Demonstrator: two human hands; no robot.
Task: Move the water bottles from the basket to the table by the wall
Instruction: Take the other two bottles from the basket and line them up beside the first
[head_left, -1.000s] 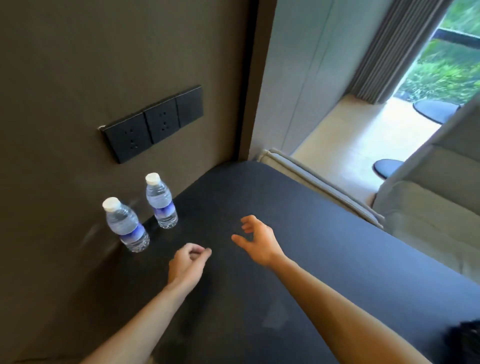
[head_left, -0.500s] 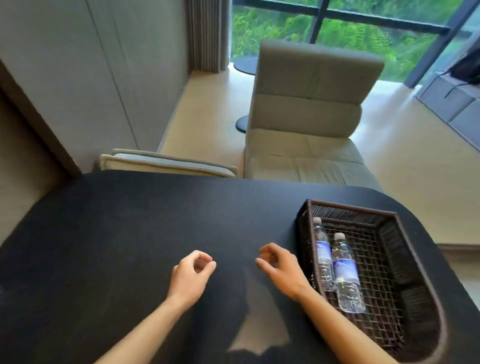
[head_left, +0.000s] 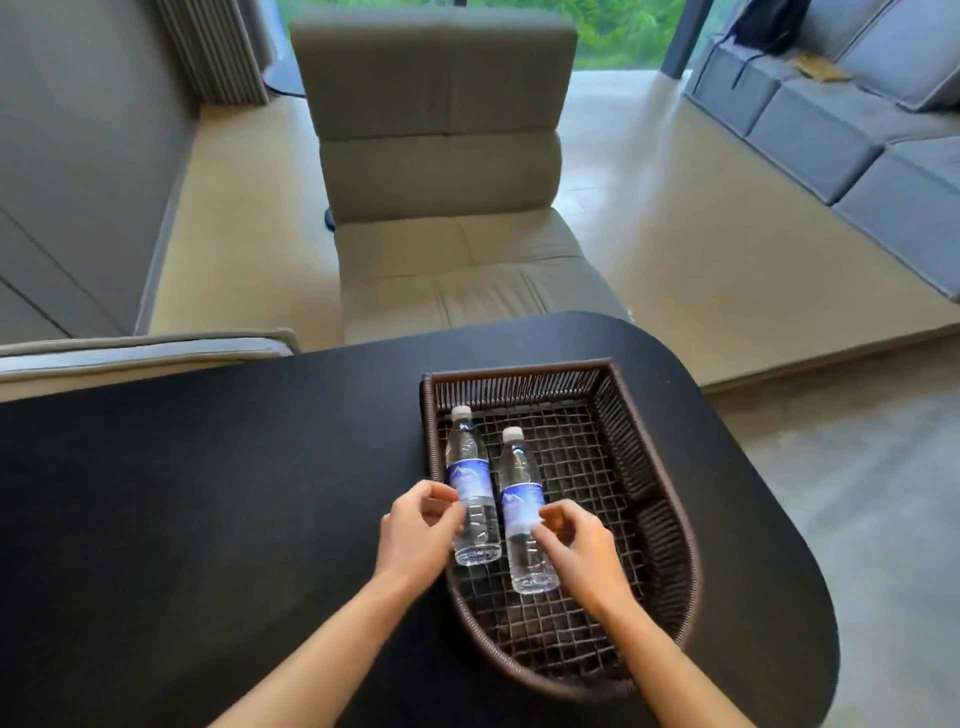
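Two clear water bottles with blue labels and white caps lie side by side in a dark woven basket (head_left: 670, 499) at the right end of the black table (head_left: 208, 493). My left hand (head_left: 415, 535) reaches over the basket's left wall, its fingertips against the left bottle (head_left: 470, 483). The fingertips of my right hand (head_left: 579, 551) touch the label of the right bottle (head_left: 519, 499). Both bottles rest on the basket floor. Neither hand is wrapped around its bottle.
A beige lounge chair (head_left: 441, 208) stands just beyond the table. A grey sofa (head_left: 857, 130) is at the far right, and a cushioned seat edge (head_left: 145, 348) lies along the table's far left. The table's rounded end is right of the basket.
My view swung right, from the wall with two standing bottles to the basket. Both hands moved from above the bare tabletop onto the two bottles in the basket.
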